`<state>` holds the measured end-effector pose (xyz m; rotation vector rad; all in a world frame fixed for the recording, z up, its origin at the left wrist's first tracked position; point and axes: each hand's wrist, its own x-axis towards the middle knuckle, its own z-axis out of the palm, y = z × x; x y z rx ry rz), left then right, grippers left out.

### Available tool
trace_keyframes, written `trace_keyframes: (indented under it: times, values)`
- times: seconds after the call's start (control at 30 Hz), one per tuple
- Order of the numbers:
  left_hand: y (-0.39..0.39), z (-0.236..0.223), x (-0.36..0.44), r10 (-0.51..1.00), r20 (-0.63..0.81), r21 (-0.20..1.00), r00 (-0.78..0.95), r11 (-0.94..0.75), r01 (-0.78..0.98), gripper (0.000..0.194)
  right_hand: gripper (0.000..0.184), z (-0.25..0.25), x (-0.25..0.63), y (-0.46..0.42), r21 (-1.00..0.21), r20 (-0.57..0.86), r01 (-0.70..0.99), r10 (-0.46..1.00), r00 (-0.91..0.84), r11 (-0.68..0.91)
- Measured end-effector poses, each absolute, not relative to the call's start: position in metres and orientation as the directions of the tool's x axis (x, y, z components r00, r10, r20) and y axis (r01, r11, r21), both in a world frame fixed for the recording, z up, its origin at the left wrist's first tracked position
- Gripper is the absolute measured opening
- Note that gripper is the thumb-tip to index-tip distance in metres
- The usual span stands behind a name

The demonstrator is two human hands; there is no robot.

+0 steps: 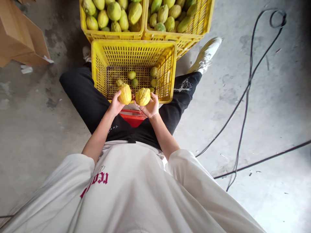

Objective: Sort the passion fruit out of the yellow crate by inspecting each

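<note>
A person in a white T-shirt (136, 181) sat with dark-trousered legs (84, 94) spread around a yellow crate (133, 43), probably set there for easy reach. The left hand (116, 105) gripped one rounded yellow fruit (124, 94); the right hand (151, 107) cradled another yellow fruit (143, 96), thumb at its side, likely to stop it rolling. Both fruits were held side by side above the crate's near edge, perhaps so that both could be seen together. Small greenish fruits (132, 75) lay scattered on the crate's bottom. Just beyond, a left rear crate (111, 33) and a right rear crate (176, 34) held many green-yellow fruits (114, 11).
</note>
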<state>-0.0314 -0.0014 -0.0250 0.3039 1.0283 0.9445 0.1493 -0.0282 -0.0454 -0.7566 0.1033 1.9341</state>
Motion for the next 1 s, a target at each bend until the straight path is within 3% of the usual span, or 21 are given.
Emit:
trace_keyframes:
  times: [0.17,0.37,0.7,0.8,1.0]
  values:
    - [-0.004,-0.030,-0.034,0.836,-0.525,0.675,0.159,0.523,-0.520,0.013,0.033,-0.047,0.150,-0.029,-0.247,-0.523,-0.850,0.803,-0.287,-0.464]
    - [-0.008,-0.051,-0.036,0.856,-0.512,0.722,0.066,0.471,-0.506,0.036,0.034,-0.053,0.150,-0.030,-0.250,-0.555,-0.821,0.771,-0.313,-0.514]
    - [-0.008,-0.049,-0.036,0.833,-0.527,0.750,0.168,0.549,-0.368,0.041,0.033,-0.054,0.150,-0.028,-0.297,-0.545,-0.791,0.775,-0.320,-0.535]
    - [-0.004,-0.046,-0.035,0.807,-0.567,0.709,0.165,0.580,-0.401,0.031,0.031,-0.048,0.149,-0.027,-0.272,-0.556,-0.797,0.764,-0.327,-0.539]
    - [0.001,-0.016,-0.032,0.753,-0.638,0.585,0.161,0.609,-0.536,0.039,0.036,-0.040,0.150,-0.026,-0.259,-0.581,-0.815,0.758,-0.297,-0.518]
